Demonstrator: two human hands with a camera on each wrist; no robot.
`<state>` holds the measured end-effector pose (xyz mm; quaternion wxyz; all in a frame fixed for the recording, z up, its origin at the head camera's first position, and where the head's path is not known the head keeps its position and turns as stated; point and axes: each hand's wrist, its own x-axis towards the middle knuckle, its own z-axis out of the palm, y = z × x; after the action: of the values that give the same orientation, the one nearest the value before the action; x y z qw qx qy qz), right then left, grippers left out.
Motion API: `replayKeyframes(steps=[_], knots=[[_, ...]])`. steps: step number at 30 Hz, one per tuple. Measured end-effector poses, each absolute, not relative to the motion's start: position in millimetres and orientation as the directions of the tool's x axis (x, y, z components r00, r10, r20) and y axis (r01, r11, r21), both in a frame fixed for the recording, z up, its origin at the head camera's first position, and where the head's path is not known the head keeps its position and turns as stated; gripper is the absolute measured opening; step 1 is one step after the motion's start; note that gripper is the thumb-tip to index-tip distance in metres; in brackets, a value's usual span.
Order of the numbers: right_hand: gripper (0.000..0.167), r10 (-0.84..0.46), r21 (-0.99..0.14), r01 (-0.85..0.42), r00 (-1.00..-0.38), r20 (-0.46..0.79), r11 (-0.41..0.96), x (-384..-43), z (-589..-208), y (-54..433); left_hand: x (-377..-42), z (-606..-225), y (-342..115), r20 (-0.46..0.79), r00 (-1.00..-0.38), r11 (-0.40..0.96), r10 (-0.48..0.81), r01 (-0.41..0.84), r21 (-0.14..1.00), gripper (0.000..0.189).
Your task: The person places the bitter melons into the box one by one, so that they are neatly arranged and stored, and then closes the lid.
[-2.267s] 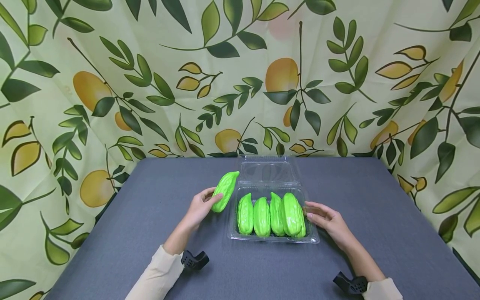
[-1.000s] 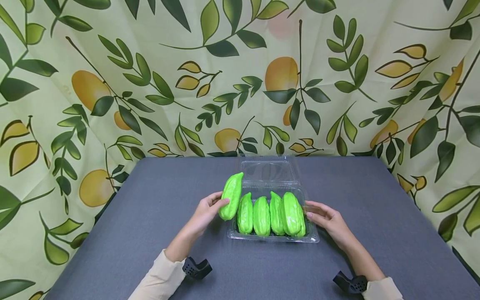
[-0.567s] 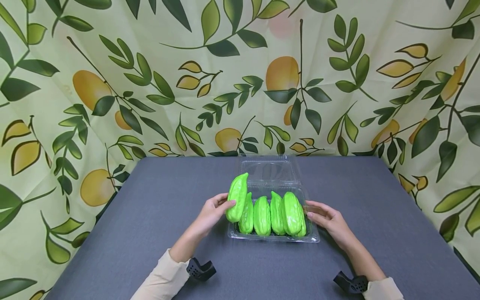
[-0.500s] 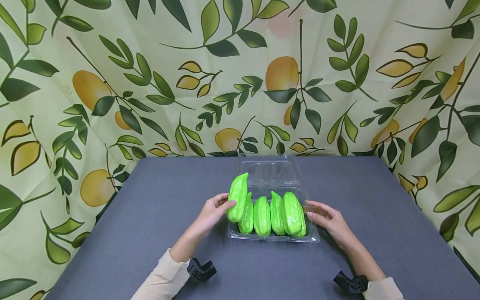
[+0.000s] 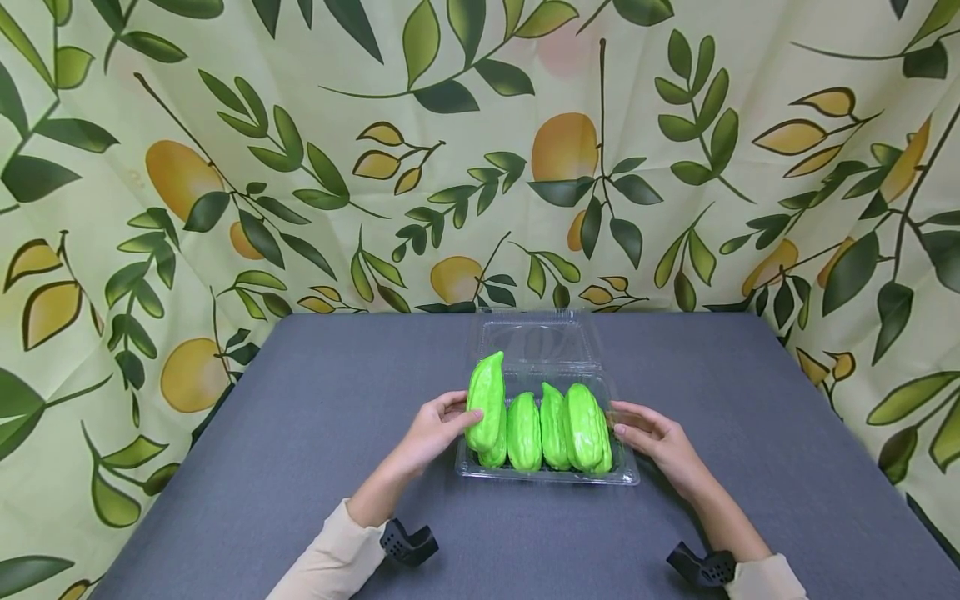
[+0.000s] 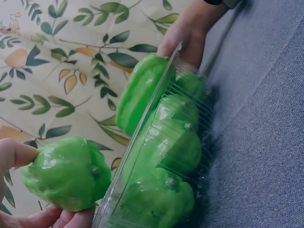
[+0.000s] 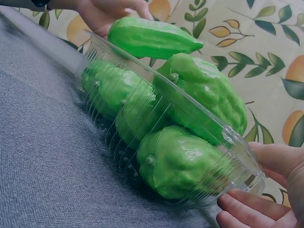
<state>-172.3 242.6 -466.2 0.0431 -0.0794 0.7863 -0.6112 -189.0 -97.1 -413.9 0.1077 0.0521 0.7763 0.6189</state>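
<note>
My left hand (image 5: pixel 429 435) holds a bright green, ribbed bitter melon (image 5: pixel 487 398) between thumb and fingers, its pointed tip upward. In the head view it overlaps the leftmost bitter melon in the clear plastic container (image 5: pixel 551 478); in the left wrist view the held melon (image 6: pixel 66 173) is above the rim. Several more bitter melons (image 5: pixel 524 433) lie side by side inside, one of them (image 7: pixel 202 97) raised on top of others at the right end. My right hand (image 5: pixel 660 443) grips the container's right end, thumb and fingers (image 7: pixel 251 209) at its corner.
The container's hinged clear lid (image 5: pixel 536 343) lies folded back behind it on the grey-blue tabletop (image 5: pixel 337 375). A leaf-and-fruit patterned cloth (image 5: pixel 480 167) hangs behind the table. Black wrist mounts (image 5: pixel 408 542) sit at both cuffs.
My left hand has carried its bitter melon rightward, from beside the container to over its left end, turning it more upright. My right hand and the container stay in place.
</note>
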Motion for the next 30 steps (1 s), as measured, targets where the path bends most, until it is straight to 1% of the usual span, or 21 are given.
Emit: replayKeyframes(steps=[6, 11, 17, 19, 24, 30], knots=[[0.051, -0.177, -0.967, -0.073, -0.984, 0.030, 0.246, -172, -466, 243, -187, -416, -93, -0.074, -0.967, 0.268, 0.245, -0.006, 0.964, 0.052], [0.051, -0.169, -0.962, -0.072, -0.985, 0.027, 0.265, -173, -465, 242, -188, -418, -87, -0.041, -0.980, 0.332, 0.195, 0.026, 0.943, 0.050], [0.052, -0.161, -0.965, -0.057, -0.987, 0.015, 0.257, -172, -465, 241, -187, -422, -82, 0.067, -0.985, 0.438, 0.159, 0.131, 0.889, 0.049], [0.052, -0.161, -0.965, -0.055, -0.987, 0.014, 0.257, -172, -465, 241, -186, -421, -80, 0.086, -0.984, 0.471, 0.156, 0.151, 0.869, 0.049], [0.053, -0.171, -0.973, -0.065, -0.985, 0.027, 0.221, -172, -467, 241, -184, -417, -76, 0.089, -0.982, 0.531, 0.164, 0.164, 0.831, 0.052], [0.052, -0.184, -0.976, -0.074, -0.982, 0.036, 0.203, -172, -468, 241, -186, -418, -73, 0.080, -0.985, 0.563, 0.156, 0.155, 0.812, 0.053]])
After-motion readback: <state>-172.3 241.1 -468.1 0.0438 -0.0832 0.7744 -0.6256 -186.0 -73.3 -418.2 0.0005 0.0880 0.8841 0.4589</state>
